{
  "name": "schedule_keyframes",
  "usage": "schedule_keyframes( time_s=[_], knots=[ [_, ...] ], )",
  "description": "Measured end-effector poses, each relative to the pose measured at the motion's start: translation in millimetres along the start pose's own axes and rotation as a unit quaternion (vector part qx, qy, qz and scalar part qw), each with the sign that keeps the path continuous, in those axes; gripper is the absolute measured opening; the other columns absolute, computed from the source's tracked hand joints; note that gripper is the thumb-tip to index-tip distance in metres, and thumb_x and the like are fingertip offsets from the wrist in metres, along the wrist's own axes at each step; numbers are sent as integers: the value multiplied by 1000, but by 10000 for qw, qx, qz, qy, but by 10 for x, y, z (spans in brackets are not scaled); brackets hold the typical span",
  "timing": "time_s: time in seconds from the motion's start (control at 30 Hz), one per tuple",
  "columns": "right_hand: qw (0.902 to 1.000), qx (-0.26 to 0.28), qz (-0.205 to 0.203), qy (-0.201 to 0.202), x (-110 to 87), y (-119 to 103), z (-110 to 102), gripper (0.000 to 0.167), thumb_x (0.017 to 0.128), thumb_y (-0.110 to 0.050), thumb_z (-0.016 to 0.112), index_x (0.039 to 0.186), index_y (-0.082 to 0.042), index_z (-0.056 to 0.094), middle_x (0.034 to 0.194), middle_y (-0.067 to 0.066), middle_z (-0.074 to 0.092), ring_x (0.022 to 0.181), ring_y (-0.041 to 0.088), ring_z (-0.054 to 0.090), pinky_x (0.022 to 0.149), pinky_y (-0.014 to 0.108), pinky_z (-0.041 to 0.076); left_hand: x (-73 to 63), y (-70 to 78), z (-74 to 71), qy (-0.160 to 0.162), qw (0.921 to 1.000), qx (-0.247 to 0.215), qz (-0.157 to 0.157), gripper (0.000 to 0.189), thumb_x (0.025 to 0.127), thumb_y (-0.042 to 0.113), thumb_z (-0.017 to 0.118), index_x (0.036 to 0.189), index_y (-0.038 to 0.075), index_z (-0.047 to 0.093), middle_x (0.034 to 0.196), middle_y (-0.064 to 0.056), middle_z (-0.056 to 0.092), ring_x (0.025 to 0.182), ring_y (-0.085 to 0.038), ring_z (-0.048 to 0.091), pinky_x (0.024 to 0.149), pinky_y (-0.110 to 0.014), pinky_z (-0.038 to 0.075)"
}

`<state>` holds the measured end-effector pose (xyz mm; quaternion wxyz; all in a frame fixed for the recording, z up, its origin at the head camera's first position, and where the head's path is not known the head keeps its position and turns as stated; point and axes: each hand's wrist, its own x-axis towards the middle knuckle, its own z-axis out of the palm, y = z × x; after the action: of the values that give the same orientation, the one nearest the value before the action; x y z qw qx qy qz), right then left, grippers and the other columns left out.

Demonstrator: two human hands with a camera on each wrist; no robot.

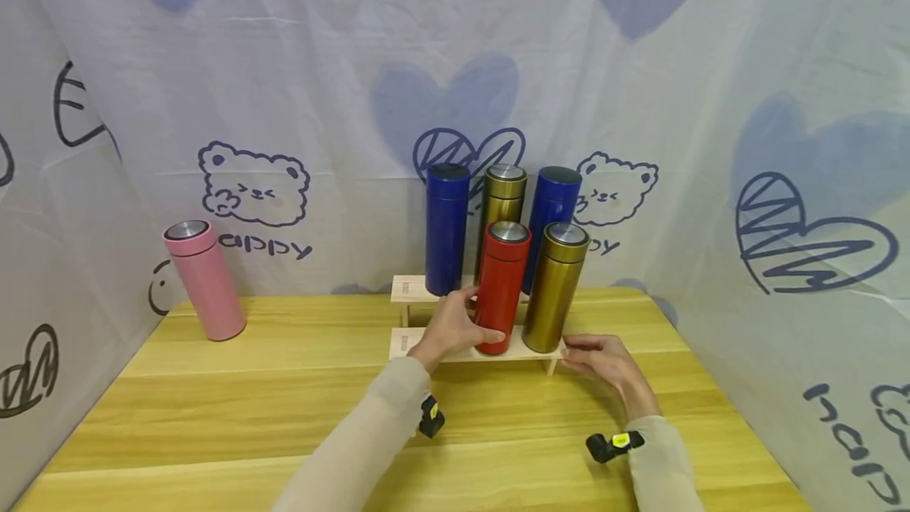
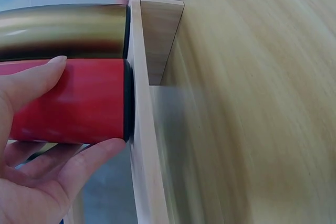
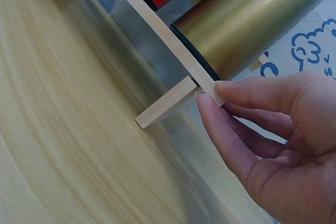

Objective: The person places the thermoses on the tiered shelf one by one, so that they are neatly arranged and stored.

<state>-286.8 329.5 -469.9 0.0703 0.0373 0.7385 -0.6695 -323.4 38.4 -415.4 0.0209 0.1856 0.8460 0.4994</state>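
Note:
A red thermos bottle [image 1: 502, 291] stands upright on the lower step of a wooden two-tier rack [image 1: 405, 338]. Around its lower part curl the thumb and fingers of my left hand [image 1: 453, 326]. In the left wrist view the bottle's dark base meets the board. My right hand [image 3: 283, 135] pinches the right end of the lower board between thumb and fingers. Just left of that hand is a gold thermos [image 1: 557, 291], beside the red one. On the upper step stand a blue thermos [image 1: 447, 231], another gold thermos [image 1: 503, 190], partly hidden, and a second blue thermos [image 1: 554, 200].
A pink thermos [image 1: 206, 283] stands alone at the table's back left. The wooden table [image 1: 235, 417] stretches in front of the rack. Behind and at the sides hangs a white curtain [image 1: 327, 85] with hearts and bears printed on it.

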Motion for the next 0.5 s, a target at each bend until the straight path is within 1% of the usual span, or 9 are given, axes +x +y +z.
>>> schedule_keyframes(
  time_s=[0.1, 0.23, 0.5],
  knots=[
    [10000, -18, -35, -43, -14, -10, 1, 51, 96, 6, 65, 141, 23, 46, 131, 31, 66, 86, 10, 76, 89, 34, 63, 5, 1, 17, 36, 10000, -14, -35, 93, 72, 19, 95, 150, -2, 49, 122, -21, 73, 105, -31, 71, 93, -46, 61],
    [10000, 15, -12, -13, -22, -18, 8, 51, 96, 7, 65, 141, 22, 46, 132, 32, 65, 86, 10, 76, 90, 35, 63, 8, 6, 29, 62, 9999, -24, -85, 93, 72, 18, 95, 151, -1, 49, 122, -20, 72, 106, -31, 71, 93, -46, 61],
    [10000, 75, 1, -18, -12, -17, 11, 51, 96, 7, 64, 141, 22, 46, 130, 29, 67, 86, 10, 76, 85, 29, 64, 6, -16, 40, 155, 9997, -132, -105, 94, 71, 18, 95, 151, -1, 48, 124, -21, 71, 108, -32, 70, 94, -46, 61]
  ],
)
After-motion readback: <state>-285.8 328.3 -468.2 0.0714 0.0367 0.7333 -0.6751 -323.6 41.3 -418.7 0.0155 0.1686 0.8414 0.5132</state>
